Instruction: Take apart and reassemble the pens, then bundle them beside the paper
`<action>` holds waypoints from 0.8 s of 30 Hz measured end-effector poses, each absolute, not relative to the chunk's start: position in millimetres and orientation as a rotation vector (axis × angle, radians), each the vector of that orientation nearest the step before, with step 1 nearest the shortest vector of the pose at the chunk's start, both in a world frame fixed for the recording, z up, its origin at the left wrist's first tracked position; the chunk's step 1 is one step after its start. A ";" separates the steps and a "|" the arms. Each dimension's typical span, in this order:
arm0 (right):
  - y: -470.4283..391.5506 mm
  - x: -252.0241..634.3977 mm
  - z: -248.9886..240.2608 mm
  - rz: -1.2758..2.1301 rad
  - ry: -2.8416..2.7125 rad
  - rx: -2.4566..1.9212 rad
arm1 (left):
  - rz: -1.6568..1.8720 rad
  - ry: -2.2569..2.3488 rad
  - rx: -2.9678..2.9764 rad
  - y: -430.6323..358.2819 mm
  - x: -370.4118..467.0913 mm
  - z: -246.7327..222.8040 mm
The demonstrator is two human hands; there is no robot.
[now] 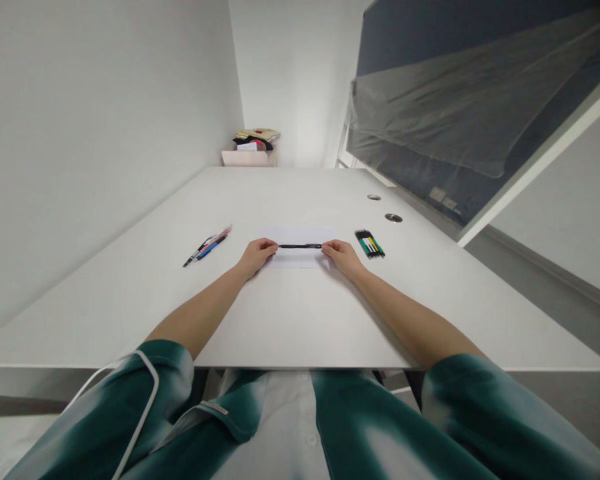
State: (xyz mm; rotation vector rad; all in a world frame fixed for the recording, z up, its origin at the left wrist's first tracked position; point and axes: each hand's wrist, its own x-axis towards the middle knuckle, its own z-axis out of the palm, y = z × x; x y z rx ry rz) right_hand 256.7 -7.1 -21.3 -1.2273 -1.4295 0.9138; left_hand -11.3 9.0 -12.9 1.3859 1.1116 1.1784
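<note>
A black pen (300,246) lies level across a white sheet of paper (295,261), its ends between my two hands. My left hand (258,256) pinches the pen's left end, and my right hand (343,257) pinches its right end. To the left on the table are several loose pens (208,246) in pink, blue and black. Right of my right hand, a row of several black-capped markers (369,244) with green, white and yellow bodies lies side by side.
The white table (290,320) has two round cable holes (393,218) toward the right. A pink box (245,158) with cloths stands beyond the far edge. A plastic-covered dark panel (445,100) rises at the right, and a white cable (147,400) crosses my left sleeve.
</note>
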 end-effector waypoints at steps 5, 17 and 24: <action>-7.5 256.9 -21.1 0.908 -1.433 -1.226 | 1.175 1.121 1.391 9.5 -11.5 -13.9; -4.7 257.1 -23.4 0.892 -1.448 -1.234 | 1.172 1.120 1.399 9.3 -11.4 -12.6; -4.7 257.2 -23.7 0.896 -1.445 -1.213 | 1.175 1.116 1.425 11.7 -12.7 -15.4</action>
